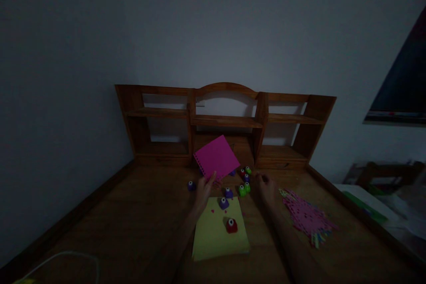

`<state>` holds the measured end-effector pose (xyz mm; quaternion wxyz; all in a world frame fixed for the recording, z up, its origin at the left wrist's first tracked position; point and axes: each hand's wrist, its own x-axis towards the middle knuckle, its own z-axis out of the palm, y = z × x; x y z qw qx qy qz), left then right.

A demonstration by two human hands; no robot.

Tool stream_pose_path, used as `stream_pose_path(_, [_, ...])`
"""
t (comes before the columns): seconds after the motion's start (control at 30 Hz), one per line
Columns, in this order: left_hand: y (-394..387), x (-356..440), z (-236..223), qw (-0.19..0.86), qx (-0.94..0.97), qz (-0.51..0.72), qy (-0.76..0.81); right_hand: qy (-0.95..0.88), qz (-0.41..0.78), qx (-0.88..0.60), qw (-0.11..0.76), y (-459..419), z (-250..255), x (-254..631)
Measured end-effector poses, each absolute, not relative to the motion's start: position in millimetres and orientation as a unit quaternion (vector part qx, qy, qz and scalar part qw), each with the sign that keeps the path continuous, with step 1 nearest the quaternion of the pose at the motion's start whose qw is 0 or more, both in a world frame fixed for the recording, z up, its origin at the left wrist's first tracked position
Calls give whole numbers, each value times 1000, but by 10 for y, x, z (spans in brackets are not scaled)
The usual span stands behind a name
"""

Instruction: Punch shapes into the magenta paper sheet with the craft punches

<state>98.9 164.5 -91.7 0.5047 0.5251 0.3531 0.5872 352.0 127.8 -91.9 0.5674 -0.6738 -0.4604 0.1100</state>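
Note:
My left hand (203, 191) pinches the lower edge of a pink paper sheet (216, 157), held up over the desk, with a row of small holes along its left edge. My right hand (265, 187) rests on the desk with its fingers curled, next to two green punches (244, 188); the dim light hides whether it holds anything. A yellow sheet (218, 237) lies flat in front of me, with a red punch (231, 225) and a purple punch (223, 203) on it. More purple punches (191, 185) stand around.
A pile of punched pink and coloured paper strips (308, 218) lies on the desk at the right. A wooden shelf unit (226, 120) stands along the desk's back edge against the wall. A pale cable (66, 257) curves at the near left corner. The room is dim.

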Motion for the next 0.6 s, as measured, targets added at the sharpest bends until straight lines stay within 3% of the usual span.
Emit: stream_pose_path(0.6, [1597,928,-839,480,489,614,391,-490,125,-634,586,1391,-1134,3535])
